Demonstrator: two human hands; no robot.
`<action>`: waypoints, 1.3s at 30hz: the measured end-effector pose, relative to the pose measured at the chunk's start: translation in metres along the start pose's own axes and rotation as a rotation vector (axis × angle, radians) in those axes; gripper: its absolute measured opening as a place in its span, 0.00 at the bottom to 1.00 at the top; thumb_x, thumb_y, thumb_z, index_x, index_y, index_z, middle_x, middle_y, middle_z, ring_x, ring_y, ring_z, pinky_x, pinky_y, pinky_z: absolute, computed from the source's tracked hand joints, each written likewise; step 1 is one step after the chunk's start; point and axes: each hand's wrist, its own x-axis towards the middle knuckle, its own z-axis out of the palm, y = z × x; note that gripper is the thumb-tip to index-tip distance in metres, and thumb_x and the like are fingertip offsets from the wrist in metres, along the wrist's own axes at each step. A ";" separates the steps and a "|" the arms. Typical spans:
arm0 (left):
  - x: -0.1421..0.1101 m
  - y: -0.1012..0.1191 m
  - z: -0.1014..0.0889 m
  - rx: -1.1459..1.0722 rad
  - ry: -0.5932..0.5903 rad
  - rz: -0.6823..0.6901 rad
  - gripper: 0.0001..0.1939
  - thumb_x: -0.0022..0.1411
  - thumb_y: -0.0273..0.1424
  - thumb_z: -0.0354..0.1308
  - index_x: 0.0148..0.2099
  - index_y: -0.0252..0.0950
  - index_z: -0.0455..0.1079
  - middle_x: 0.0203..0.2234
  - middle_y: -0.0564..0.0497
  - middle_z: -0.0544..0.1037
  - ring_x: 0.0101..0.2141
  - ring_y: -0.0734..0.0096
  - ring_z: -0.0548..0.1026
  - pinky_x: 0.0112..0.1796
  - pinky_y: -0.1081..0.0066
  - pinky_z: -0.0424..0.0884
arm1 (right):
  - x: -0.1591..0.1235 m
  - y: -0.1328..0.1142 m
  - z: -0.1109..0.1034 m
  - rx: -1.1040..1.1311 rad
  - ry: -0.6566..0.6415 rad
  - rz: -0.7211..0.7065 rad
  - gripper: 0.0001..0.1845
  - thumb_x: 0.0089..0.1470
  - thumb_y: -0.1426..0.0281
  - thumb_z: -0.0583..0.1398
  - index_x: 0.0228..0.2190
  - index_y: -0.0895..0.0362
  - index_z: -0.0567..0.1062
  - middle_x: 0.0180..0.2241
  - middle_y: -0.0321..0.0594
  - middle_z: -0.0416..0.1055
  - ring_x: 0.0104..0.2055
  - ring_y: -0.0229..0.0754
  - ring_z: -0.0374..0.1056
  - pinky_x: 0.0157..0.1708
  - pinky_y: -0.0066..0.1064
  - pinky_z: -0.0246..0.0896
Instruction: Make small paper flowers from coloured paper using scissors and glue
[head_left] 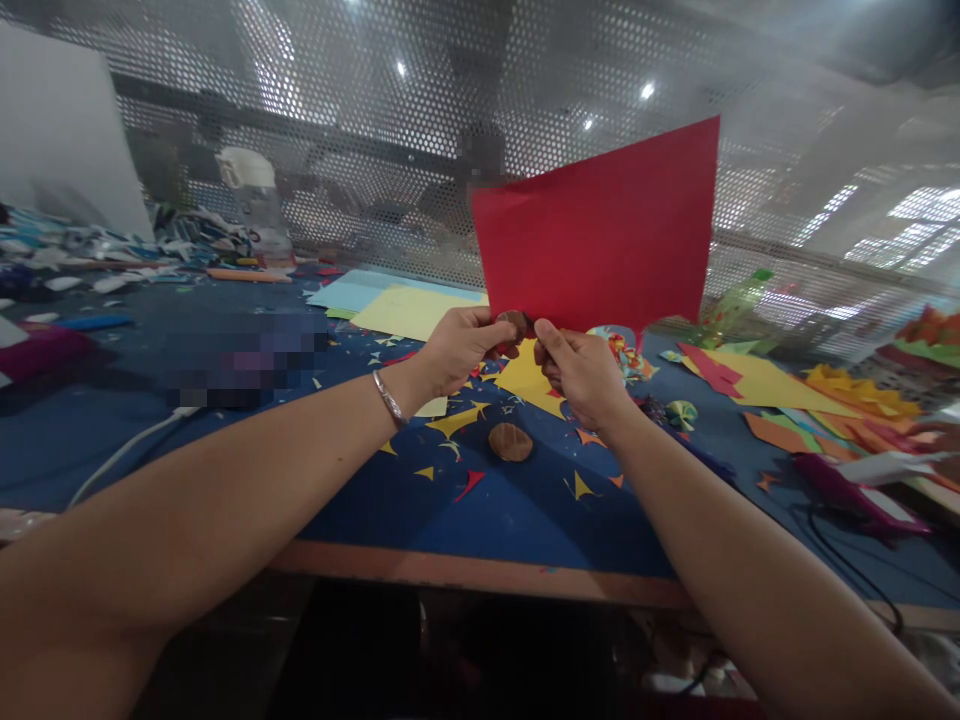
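A large sheet of red paper (600, 225) stands upright in front of me, its lower edge partly hidden by my hands. At its lower left corner, my left hand (469, 350) is closed in a pinch on a small brown round piece (514, 321) and the paper's edge. My right hand (589, 375) is closed just beside it, thumb on top, at the sheet's lower edge; its fingertips are mostly hidden. Below the hands, a second brown round piece (511, 442) lies flat on the blue tabletop (480, 530) among yellow, red and orange paper scraps.
Blue and yellow sheets (409, 312) lie behind my left hand. Coloured paper (780, 378), a magenta tool (862, 495) and a cable are on the right. At the back left stands a clear bottle (259, 200) before a perforated metal screen (360, 120).
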 end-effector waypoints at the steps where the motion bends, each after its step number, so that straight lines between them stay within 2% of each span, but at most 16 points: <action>1: 0.000 0.000 0.000 0.000 -0.001 0.001 0.02 0.52 0.23 0.60 0.31 0.30 0.74 0.22 0.53 0.74 0.22 0.78 0.70 0.29 0.71 0.63 | 0.000 0.001 0.000 0.006 -0.001 -0.004 0.28 0.52 0.46 0.61 0.20 0.57 0.67 0.13 0.26 0.49 0.15 0.27 0.42 0.15 0.25 0.34; 8: 0.004 -0.005 -0.003 -0.017 0.009 0.054 0.04 0.52 0.24 0.61 0.33 0.31 0.76 0.25 0.51 0.76 0.26 0.77 0.72 0.31 0.71 0.65 | 0.000 0.000 0.001 0.046 0.006 0.006 0.27 0.53 0.47 0.61 0.19 0.57 0.67 0.12 0.25 0.46 0.14 0.27 0.41 0.15 0.25 0.33; 15: 0.004 -0.002 -0.005 0.078 -0.038 0.117 0.04 0.54 0.24 0.59 0.30 0.32 0.75 0.22 0.54 0.74 0.23 0.81 0.67 0.28 0.74 0.62 | -0.001 -0.003 0.004 0.050 0.029 0.039 0.28 0.52 0.46 0.61 0.20 0.57 0.66 0.12 0.25 0.47 0.14 0.27 0.41 0.14 0.24 0.33; 29: 0.004 0.001 -0.007 0.067 -0.097 0.121 0.06 0.58 0.28 0.60 0.29 0.35 0.74 0.22 0.54 0.70 0.22 0.80 0.60 0.26 0.73 0.56 | 0.000 -0.004 0.003 0.004 0.018 0.058 0.29 0.50 0.43 0.60 0.20 0.56 0.65 0.13 0.25 0.49 0.14 0.27 0.42 0.14 0.25 0.36; 39: 0.007 0.000 -0.010 -0.050 -0.122 0.026 0.02 0.56 0.26 0.62 0.31 0.34 0.76 0.25 0.53 0.73 0.25 0.81 0.65 0.28 0.77 0.60 | -0.001 -0.005 0.002 0.017 0.023 0.040 0.29 0.48 0.44 0.62 0.19 0.57 0.66 0.12 0.25 0.49 0.14 0.26 0.42 0.14 0.25 0.34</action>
